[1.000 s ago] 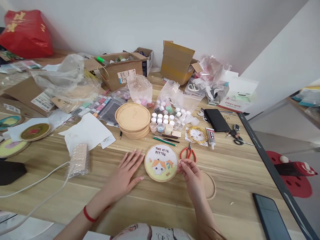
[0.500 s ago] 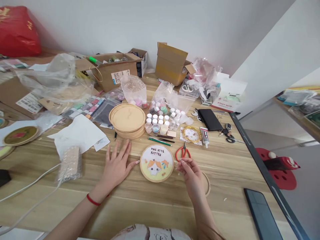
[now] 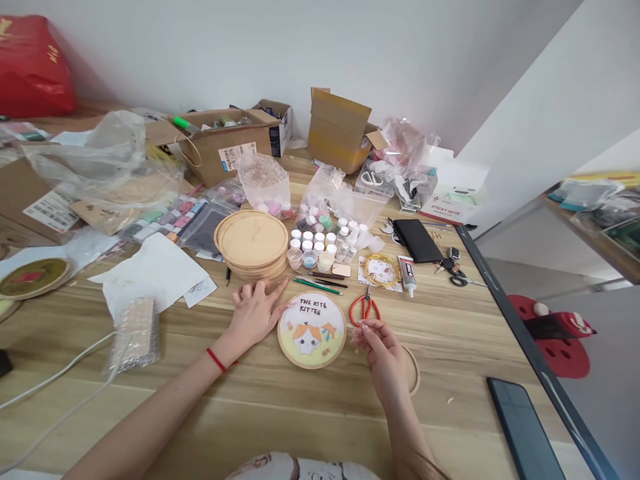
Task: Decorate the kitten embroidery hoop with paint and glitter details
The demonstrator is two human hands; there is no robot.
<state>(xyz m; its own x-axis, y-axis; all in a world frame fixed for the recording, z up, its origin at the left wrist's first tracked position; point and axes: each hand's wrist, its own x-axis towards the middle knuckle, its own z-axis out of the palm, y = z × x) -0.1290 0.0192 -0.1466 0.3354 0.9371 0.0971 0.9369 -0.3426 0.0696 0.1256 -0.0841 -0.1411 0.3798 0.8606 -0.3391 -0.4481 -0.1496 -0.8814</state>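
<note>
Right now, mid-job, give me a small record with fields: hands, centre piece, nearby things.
Left hand: open, thumb at the edge of the round, wood-rimmed, white-and-yellow kitten panel
Right hand: fingertips pinched together; any tiny thing held is too small to tell
Panel: flat on the brown wooden tabletop, between both hands
Nearest tool: red-handled metal pliers, just beyond the right hand
Behind panel: slim green pencil-like stick

A pale wall stands at the far side of the wood-grained table. To the right, there's a red stool.
</note>
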